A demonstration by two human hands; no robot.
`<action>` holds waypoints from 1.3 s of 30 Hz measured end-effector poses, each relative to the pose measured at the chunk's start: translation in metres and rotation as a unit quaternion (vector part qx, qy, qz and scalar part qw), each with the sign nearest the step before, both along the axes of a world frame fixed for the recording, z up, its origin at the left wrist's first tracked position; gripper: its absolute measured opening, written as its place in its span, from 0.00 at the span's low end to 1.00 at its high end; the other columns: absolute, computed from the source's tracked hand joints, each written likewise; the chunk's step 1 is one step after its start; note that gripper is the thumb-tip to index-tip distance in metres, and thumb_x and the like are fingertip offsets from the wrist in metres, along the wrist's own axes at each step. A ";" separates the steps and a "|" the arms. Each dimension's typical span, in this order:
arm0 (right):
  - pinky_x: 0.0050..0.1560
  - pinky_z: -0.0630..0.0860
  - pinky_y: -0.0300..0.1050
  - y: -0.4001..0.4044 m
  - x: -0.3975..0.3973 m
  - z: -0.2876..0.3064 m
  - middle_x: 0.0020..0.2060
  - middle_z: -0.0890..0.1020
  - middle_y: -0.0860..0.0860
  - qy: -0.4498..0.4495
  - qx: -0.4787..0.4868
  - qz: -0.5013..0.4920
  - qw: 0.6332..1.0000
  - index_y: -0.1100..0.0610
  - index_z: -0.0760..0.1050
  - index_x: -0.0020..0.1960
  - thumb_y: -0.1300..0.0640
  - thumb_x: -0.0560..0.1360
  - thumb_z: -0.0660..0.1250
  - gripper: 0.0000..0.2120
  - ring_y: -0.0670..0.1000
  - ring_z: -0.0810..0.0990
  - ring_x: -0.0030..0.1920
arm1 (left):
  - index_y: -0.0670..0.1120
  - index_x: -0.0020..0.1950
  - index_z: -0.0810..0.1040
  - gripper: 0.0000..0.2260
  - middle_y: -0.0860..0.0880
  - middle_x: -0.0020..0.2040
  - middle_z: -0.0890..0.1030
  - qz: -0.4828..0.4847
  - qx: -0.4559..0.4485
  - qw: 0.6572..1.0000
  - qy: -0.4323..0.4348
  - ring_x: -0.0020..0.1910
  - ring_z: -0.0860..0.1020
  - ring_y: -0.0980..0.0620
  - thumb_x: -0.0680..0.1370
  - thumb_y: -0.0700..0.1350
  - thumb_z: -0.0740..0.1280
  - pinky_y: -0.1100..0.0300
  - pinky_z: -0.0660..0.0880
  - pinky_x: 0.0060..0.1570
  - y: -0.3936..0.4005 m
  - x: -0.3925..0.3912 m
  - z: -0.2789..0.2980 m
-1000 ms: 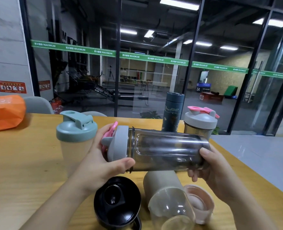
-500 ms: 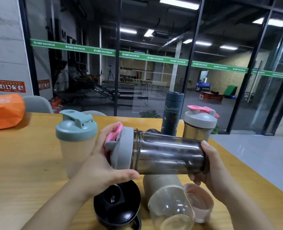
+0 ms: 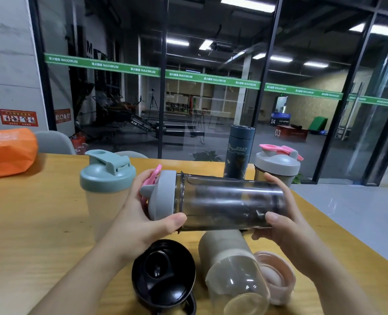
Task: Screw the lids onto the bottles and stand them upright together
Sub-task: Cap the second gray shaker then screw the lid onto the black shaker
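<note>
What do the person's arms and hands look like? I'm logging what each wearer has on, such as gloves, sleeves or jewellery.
Both are bare. The left hand and right hand wear no gloves, and no rings show on the visible fingers. Both forearms are uncovered down to the frame edge, with no sleeve, watch or bracelet in view. The nails look short and unpainted.

A bottle lies sideways at frame centre, above the table, with its lid at its left end, between the left hand and right hand. Below it sit a loose lid, a lying bottle and a cap. A capped shaker stands at left; a flask and another shaker stand behind, upper right. A bag lies far left.
</note>
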State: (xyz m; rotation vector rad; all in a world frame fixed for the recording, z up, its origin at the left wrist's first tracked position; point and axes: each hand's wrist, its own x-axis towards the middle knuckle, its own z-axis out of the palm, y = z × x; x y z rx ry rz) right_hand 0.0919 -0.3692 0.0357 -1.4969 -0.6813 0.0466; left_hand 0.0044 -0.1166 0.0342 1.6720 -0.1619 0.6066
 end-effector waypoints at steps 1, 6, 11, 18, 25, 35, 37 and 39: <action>0.36 0.78 0.45 -0.001 -0.001 0.003 0.50 0.83 0.50 -0.002 0.005 0.009 1.000 0.35 0.71 0.61 0.50 0.58 0.71 0.32 0.53 0.83 0.41 | 0.74 0.59 0.64 0.41 0.62 0.55 0.77 -0.003 -0.002 1.000 0.003 0.50 0.81 0.56 0.51 0.54 0.77 0.55 0.81 0.42 0.000 0.000 0.000; 0.37 0.80 0.44 -0.003 -0.007 0.009 0.48 0.84 0.50 -0.001 0.007 0.018 1.000 0.41 0.70 0.63 0.48 0.53 0.78 0.39 0.54 0.84 0.45 | 0.72 0.62 0.64 0.49 0.69 0.55 0.75 -0.027 -0.003 1.000 0.010 0.50 0.81 0.56 0.44 0.65 0.80 0.58 0.79 0.36 0.004 0.000 0.001; 0.33 0.79 0.44 -0.003 -0.003 0.008 0.46 0.84 0.55 0.007 0.005 0.014 1.000 0.44 0.71 0.63 0.46 0.53 0.79 0.39 0.58 0.82 0.36 | 0.72 0.61 0.64 0.48 0.61 0.62 0.73 -0.023 0.008 1.000 -0.007 0.55 0.79 0.55 0.44 0.66 0.79 0.57 0.80 0.44 0.003 0.001 -0.001; 0.24 0.72 0.44 -0.001 0.000 0.003 0.34 0.81 0.54 0.013 -0.049 -0.014 0.999 0.56 0.70 0.58 0.28 0.49 0.74 0.47 0.55 0.75 0.27 | 0.66 0.63 0.62 0.49 0.74 0.53 0.73 -0.023 0.051 0.998 -0.031 0.53 0.71 0.78 0.44 0.59 0.79 0.80 0.68 0.46 0.005 0.000 0.000; 0.27 0.70 0.46 -0.001 0.004 -0.005 0.33 0.80 0.53 0.049 -0.069 -0.025 0.996 0.61 0.71 0.54 0.29 0.51 0.71 0.44 0.53 0.76 0.28 | 0.79 0.55 0.62 0.43 0.76 0.52 0.74 -0.008 0.079 0.997 -0.022 0.55 0.75 0.68 0.46 0.61 0.79 0.71 0.72 0.49 0.003 -0.002 -0.001; 0.33 0.75 0.45 0.001 0.001 0.000 0.46 0.82 0.46 -0.017 0.029 0.014 0.999 0.35 0.71 0.62 0.48 0.58 0.72 0.32 0.50 0.79 0.38 | 0.75 0.56 0.67 0.43 0.56 0.57 0.79 -0.079 -0.095 0.991 0.047 0.47 0.83 0.57 0.42 0.71 0.76 0.56 0.80 0.36 -0.002 -0.004 0.008; 0.32 0.75 0.44 0.001 0.001 0.001 0.47 0.82 0.49 -0.014 0.036 0.015 0.999 0.40 0.71 0.64 0.45 0.56 0.77 0.37 0.51 0.79 0.38 | 0.76 0.54 0.68 0.42 0.57 0.58 0.79 -0.104 -0.110 0.986 0.071 0.48 0.83 0.56 0.42 0.68 0.78 0.55 0.80 0.36 -0.001 -0.004 0.007; 0.29 0.75 0.43 0.002 0.001 0.002 0.44 0.82 0.51 -0.007 0.046 0.011 0.999 0.45 0.71 0.65 0.45 0.57 0.77 0.37 0.52 0.77 0.35 | 0.74 0.54 0.69 0.43 0.56 0.59 0.79 -0.118 -0.122 0.982 0.081 0.47 0.83 0.54 0.42 0.65 0.80 0.55 0.80 0.35 -0.002 -0.003 0.004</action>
